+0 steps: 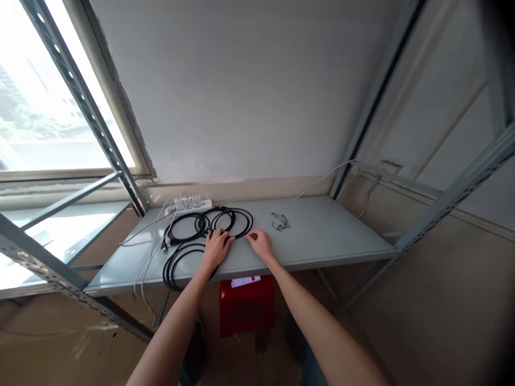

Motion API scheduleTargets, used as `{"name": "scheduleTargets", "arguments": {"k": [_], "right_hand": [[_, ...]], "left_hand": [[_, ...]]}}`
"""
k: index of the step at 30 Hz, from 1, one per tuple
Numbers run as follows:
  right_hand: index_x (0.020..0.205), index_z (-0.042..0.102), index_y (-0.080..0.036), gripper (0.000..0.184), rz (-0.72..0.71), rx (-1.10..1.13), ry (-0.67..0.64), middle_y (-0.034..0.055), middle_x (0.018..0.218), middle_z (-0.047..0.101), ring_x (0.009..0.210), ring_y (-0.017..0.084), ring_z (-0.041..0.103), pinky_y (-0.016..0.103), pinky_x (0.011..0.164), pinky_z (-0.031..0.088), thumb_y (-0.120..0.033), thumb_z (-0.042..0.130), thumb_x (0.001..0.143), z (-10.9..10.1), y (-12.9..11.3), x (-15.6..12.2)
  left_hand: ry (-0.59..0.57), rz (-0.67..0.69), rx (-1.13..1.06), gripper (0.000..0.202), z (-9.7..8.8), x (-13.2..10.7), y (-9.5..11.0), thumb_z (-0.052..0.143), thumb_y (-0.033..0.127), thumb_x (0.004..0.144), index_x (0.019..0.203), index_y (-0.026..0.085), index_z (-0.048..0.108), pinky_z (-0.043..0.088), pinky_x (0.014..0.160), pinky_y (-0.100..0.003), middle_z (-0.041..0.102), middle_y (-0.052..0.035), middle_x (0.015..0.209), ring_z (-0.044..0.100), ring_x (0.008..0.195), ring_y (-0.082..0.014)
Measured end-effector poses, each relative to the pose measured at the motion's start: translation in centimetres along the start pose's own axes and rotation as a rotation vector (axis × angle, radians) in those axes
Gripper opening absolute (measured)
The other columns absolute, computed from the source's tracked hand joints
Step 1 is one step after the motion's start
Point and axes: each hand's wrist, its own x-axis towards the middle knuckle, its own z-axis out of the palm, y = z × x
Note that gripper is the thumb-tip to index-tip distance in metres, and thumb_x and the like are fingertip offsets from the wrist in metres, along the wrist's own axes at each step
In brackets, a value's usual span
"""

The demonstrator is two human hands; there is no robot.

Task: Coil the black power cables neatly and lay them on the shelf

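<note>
Several coils of black cable lie on the left half of a grey metal shelf. My left hand rests on the front of the middle coil, its fingers stretched and slightly apart over the cable. Just right of it, my right hand is closed in a pinch beside the rightmost loop. Whatever sits between those fingertips is too small to make out. A little pile of thin black ties or wires lies to the right of my right hand.
A white power strip with plugs stands at the shelf's back left, and white cords hang over the front edge. Perforated metal posts frame the shelf. Below is a red box. A window is at the left.
</note>
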Motion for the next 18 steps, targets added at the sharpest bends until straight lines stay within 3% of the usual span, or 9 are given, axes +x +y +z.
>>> {"name": "scheduleTargets", "arguments": {"k": [10,18], "right_hand": [[0.076,0.06,-0.027,0.009,-0.014,-0.028,0.069,0.0052,0.088,0.07,0.081,0.025,0.066,0.035,0.075,0.05,-0.03,0.059,0.084,-0.25,-0.75,-0.38],[0.084,0.063,-0.023,0.021,0.059,0.034,0.051,0.0034,0.077,0.069,0.072,0.021,0.062,0.027,0.064,0.04,-0.033,0.048,0.094,0.03,-0.78,-0.3]], "left_hand": [[0.013,-0.005,-0.034,0.032,0.05,-0.09,-0.03,0.04,0.045,0.104,0.092,0.025,0.062,0.037,0.11,-0.05,0.06,-0.0058,0.11,0.058,0.108,-0.0242],[0.016,0.014,-0.016,0.035,0.36,-0.02,-0.34,0.038,0.047,0.105,0.092,0.023,0.06,0.036,0.11,-0.05,0.059,-0.0061,0.11,0.057,0.109,-0.024]]}}
